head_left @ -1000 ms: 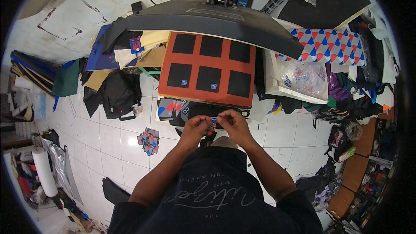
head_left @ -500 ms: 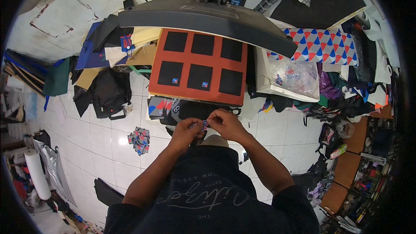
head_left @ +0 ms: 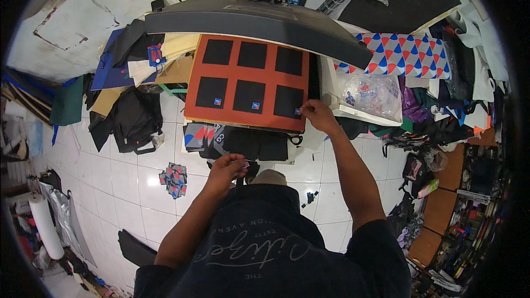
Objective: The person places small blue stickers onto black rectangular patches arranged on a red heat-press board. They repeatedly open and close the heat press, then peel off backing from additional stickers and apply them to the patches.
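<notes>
Heat press platen [head_left: 248, 80]: matt orange-red rubbery pad carrying six matt black cloth squares [head_left: 289, 102]; the raised upper plate [head_left: 259, 22] looks like dull grey metal, smooth. Floor tiles [head_left: 138, 182] white, glossy, reflecting light; clear plastic bag [head_left: 370, 95] at the platen's right edge shiny and crinkled. Wall [head_left: 72, 27] rough, cracked plaster; black backpack [head_left: 132, 121] matt woven cloth.

This looks like a small garment-printing workshop: a heat press [head_left: 259, 19] stands open over an orange platen [head_left: 248, 80] carrying black fabric squares [head_left: 252, 54], with fabric scraps and bags [head_left: 132, 116] piled across the white tiled floor [head_left: 110, 176].
</notes>
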Demonstrator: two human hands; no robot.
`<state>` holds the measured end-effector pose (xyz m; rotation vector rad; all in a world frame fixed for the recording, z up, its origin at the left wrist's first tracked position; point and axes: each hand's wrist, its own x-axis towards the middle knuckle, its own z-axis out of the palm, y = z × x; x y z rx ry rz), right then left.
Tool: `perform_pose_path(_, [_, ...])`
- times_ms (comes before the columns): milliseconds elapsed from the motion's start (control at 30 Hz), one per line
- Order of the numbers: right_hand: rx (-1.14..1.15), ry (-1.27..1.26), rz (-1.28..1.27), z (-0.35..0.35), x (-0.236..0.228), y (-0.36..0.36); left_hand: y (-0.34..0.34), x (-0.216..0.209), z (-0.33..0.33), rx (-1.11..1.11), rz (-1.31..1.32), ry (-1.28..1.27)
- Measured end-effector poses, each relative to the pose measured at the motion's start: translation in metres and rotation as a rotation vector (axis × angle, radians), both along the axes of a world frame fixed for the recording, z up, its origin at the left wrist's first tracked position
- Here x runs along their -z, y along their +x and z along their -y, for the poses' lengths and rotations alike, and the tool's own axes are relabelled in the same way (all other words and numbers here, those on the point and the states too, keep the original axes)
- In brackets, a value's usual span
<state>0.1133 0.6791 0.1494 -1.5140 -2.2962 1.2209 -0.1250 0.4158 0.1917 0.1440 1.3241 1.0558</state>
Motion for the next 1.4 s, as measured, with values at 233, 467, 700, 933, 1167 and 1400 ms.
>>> perform_pose_path(233, [-0.038,0.148,0.015,0.008,0.003,-0.003,-0.004,0.005,0.006,0.002,-0.007,-0.015])
perform_pose_path(467, [0.029,0.220,0.005,0.016,0.007,-0.006,-0.004,0.002,0.003,0.040,-0.015,-0.020])
perform_pose_path(700, [0.065,0.250,0.027,0.022,0.007,-0.009,-0.004,0.006,0.005,0.067,-0.027,-0.019])
perform_pose_path(933, [0.067,0.258,0.007,0.024,0.005,-0.011,-0.005,0.012,0.007,0.020,-0.017,-0.030])
perform_pose_path(1167, [0.074,0.282,0.024,0.026,0.006,-0.013,-0.005,0.012,0.008,0.019,-0.023,-0.044])
perform_pose_path(1400, [0.091,0.271,0.048,0.027,0.002,-0.015,-0.006,0.016,0.011,0.060,-0.022,-0.039])
